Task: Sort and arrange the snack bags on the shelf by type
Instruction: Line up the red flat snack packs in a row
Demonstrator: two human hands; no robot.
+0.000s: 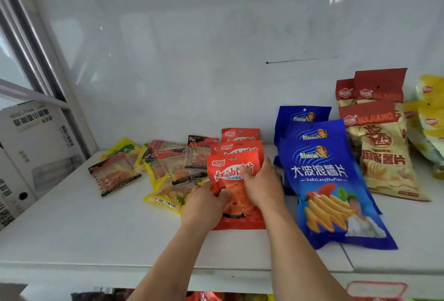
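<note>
At shelf centre, both your hands are on the front red snack bag (236, 192): left hand (204, 207) grips its lower left side, thumb curled over the face, right hand (260, 184) holds its upper right edge, thumb across the printed title. That bag lies flat on the white shelf (84, 233), overlapping two more red bags (237, 142) stacked behind it. Just left, touching the red bag's edge, a loose jumble of small yellow and clear packets (156, 166), unsorted, overlapping each other. Just right, a stack of blue chip bags (324, 180), front one lying angled toward the shelf edge. Further right, beige-and-red chip bags (382, 151) leaning at the back wall, then yellow bags (430, 118) at frame edge. Cardboard box (31, 147) stands at far left, beside the shelf.
</note>
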